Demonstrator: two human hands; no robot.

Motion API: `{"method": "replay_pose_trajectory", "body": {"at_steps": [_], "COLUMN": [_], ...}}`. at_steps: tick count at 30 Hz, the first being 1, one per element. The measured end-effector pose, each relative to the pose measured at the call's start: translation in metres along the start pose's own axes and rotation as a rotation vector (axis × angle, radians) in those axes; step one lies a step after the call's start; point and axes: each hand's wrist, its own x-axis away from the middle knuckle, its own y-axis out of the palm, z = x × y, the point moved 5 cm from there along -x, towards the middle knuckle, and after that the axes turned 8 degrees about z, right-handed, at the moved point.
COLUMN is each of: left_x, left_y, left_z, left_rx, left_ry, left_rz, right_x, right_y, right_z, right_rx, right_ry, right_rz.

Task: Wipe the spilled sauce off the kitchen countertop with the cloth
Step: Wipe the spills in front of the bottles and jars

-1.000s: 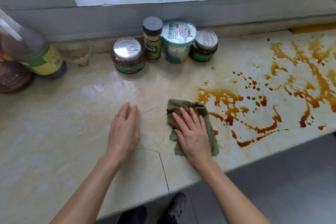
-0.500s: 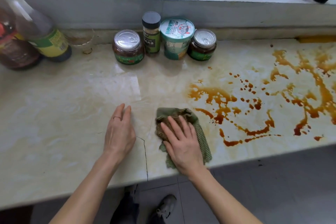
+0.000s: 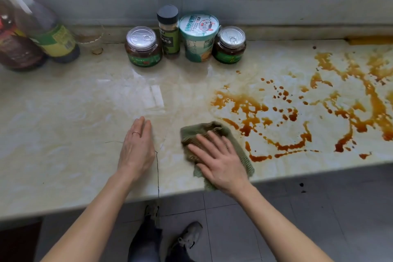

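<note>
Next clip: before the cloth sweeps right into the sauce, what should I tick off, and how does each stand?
1. Cloth under control: ok; right hand lies flat on the green cloth.
2. Sauce in the path: ok; sauce spill begins just right of the cloth.
3. Other hand clear: ok; left hand rests on bare countertop, left of the cloth.
4. Jars out of the sweep: ok; nearest jar stands at the back wall.
5. Cloth wholly on the counter: cannot tell; its near corner reaches the front edge.
</note>
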Motion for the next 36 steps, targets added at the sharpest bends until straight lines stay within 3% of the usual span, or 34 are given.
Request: {"method": "replay_pose_trajectory", "body": {"at_steps": [3, 5, 8, 11, 16, 19, 22, 24, 26, 29, 34, 36], "left_x": [0.000, 0.000, 0.001, 0.000, -0.001, -0.002, -0.002, -0.002, -0.002, -0.002, -0.005, -0.006], "left_y": [0.000, 0.000, 0.001, 0.002, 0.002, 0.001, -0.001, 0.000, 0.003, 0.001, -0.001, 0.000], "left_z": [0.004, 0.006, 0.006, 0.004, 0.005, 0.007, 0.007, 0.005, 0.004, 0.006, 0.008, 0.006], "left_rx": [-0.021, 0.044, -0.005, -0.038, -0.053, -0.006, 0.037, -0.021, -0.046, -0.077, -0.083, -0.082], "left_ry": [0.015, -0.064, -0.046, -0.036, -0.045, -0.075, -0.126, -0.069, -0.042, -0.044, -0.037, -0.039], "left_rz": [-0.004, 0.005, 0.028, 0.005, -0.013, -0.004, -0.008, -0.011, -0.015, -0.023, -0.019, -0.024], "right_x": [-0.009, -0.013, -0.003, 0.002, -0.022, -0.022, -0.024, -0.031, -0.037, -0.042, -0.052, -0.064], "right_y": [-0.008, -0.006, 0.000, -0.001, -0.008, -0.001, 0.002, 0.003, 0.000, 0.001, 0.008, 0.008], "right_z": [0.038, 0.024, -0.012, 0.013, 0.053, 0.009, 0.010, 0.033, 0.055, 0.037, 0.020, 0.045], "right_rx": [0.039, 0.044, -0.002, -0.005, 0.024, -0.015, -0.042, -0.004, 0.019, 0.027, -0.021, 0.018], "right_ry": [0.284, 0.361, 0.157, 0.003, 0.383, 0.235, 0.038, 0.071, 0.240, 0.369, 0.076, 0.138], "right_rz": [0.039, 0.030, 0.017, -0.024, 0.011, 0.007, -0.001, 0.004, 0.006, 0.027, -0.007, -0.004]}}
